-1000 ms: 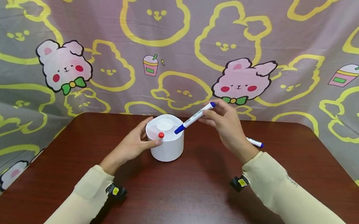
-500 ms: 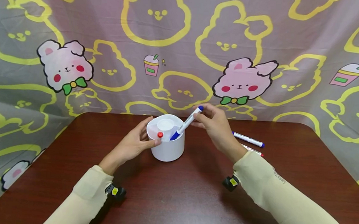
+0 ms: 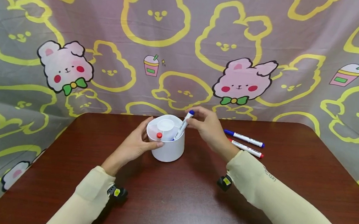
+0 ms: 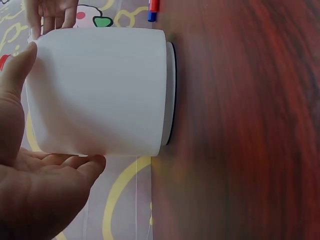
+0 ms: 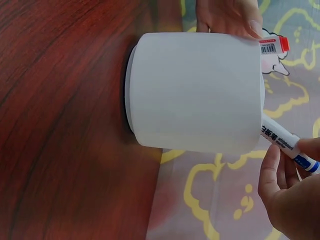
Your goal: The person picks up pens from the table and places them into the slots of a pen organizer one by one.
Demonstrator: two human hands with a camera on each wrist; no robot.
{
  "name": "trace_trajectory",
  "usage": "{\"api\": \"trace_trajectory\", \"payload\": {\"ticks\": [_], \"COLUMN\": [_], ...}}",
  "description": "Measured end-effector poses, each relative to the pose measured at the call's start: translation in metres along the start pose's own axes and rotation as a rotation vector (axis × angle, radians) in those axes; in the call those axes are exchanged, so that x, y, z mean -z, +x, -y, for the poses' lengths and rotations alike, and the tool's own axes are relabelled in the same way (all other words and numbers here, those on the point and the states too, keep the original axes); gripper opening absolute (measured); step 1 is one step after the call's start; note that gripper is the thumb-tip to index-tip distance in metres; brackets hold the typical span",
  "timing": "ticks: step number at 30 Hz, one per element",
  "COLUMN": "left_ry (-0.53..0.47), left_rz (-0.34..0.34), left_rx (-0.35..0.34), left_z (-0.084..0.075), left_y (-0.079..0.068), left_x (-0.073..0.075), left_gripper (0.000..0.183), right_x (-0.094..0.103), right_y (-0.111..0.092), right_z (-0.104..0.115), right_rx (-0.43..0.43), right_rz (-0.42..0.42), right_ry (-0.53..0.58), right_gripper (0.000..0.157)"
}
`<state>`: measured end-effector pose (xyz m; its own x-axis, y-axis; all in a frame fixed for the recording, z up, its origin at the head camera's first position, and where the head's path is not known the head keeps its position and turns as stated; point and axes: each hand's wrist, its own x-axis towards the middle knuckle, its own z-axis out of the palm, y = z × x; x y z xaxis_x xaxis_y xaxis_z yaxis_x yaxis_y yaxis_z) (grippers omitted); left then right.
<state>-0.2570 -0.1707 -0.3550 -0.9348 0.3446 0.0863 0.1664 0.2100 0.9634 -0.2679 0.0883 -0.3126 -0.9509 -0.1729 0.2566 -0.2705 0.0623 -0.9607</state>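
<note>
Slanting down leftward from the right hand (image 3: pixel 209 129), which pinches its upper part, the blue-ended marker (image 3: pixel 183 126) has its lower end inside the white holder (image 3: pixel 168 151). The left hand (image 3: pixel 130 144), farther from the marker, grips the holder's opposite side.

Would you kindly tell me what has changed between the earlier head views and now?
The right hand has moved left and down, lowering the held blue marker deeper into the white holder. Its shift reveals the lying red marker and more of the lying blue marker. Nothing was newly grasped or released. The left hand stays on the holder; the red-ended marker remains inside.
</note>
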Motion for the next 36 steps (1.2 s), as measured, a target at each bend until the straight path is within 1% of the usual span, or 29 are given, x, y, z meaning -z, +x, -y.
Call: {"api": "trace_trajectory", "payload": {"ticks": [5,9,13,18,21,30,36], "left_ry": [0.011,0.025,0.039,0.075,0.086,0.092,0.091], "left_rz": [-0.017,-0.034,-0.052,-0.07,-0.072,-0.081,-0.08], "left_rx": [-0.013,-0.013,-0.013,-0.024,-0.027,-0.017,-0.018], "left_z": [0.001,0.0,0.0,0.0,-0.001,-0.001,0.0], "left_y": [0.001,0.001,0.001,0.002,0.002,0.002,0.003], "left_x": [-0.003,-0.006,-0.009,-0.011,-0.012,-0.012,-0.012], "left_gripper": [0.103,0.104,0.106,0.104,0.103,0.101,0.099], "right_x": [-0.004,-0.007,-0.009,-0.012,-0.013,-0.015,-0.016], "right_y": [-0.002,-0.003,-0.003,-0.005,-0.006,-0.009,-0.009], "right_z": [-0.003,-0.005,-0.009,-0.011,-0.012,-0.011,-0.01], "right_rx": [-0.011,-0.026,-0.032,-0.034,-0.038,-0.005,-0.038], "right_rz": [-0.003,-0.003,-0.015,-0.025,-0.033,-0.05,-0.046], "right_ry": [-0.097,-0.144,-0.157,-0.182,-0.195,-0.217,-0.23], "right_gripper": [0.029,0.029,0.028,0.027,0.026,0.024,0.024]}}
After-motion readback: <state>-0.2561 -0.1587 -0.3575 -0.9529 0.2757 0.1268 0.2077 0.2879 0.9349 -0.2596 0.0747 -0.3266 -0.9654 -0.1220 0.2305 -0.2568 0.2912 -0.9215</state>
